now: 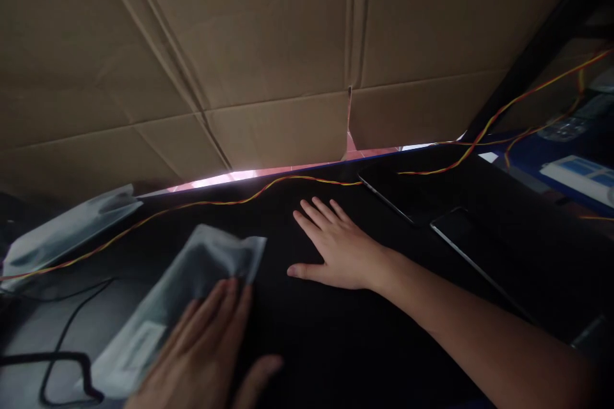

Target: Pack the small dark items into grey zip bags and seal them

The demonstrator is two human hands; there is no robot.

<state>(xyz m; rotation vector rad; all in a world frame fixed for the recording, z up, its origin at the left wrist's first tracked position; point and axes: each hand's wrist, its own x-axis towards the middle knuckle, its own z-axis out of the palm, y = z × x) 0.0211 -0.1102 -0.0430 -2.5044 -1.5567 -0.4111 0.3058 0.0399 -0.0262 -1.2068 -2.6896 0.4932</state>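
My left hand [206,339] reaches in from the bottom, fingers stretched out over the right side of a translucent plastic sleeve [182,275] with a white label and something dark inside. Whether its palm presses on the sleeve I cannot tell. Flat on the black tabletop [307,332] lies my right hand [336,249], fingers spread, with nothing under it that I can see. To the right of that hand are two dark, flat, thin devices, a nearer one [484,255] and a farther one [388,195], each with a bright edge.
Cardboard [268,45] stands upright behind the table. A twisted red-yellow wire [259,195] runs along the back. Another plastic sleeve [71,227] lies back left; a black cable [71,319] loops at the left. A white-and-blue box [580,176] is at the right.
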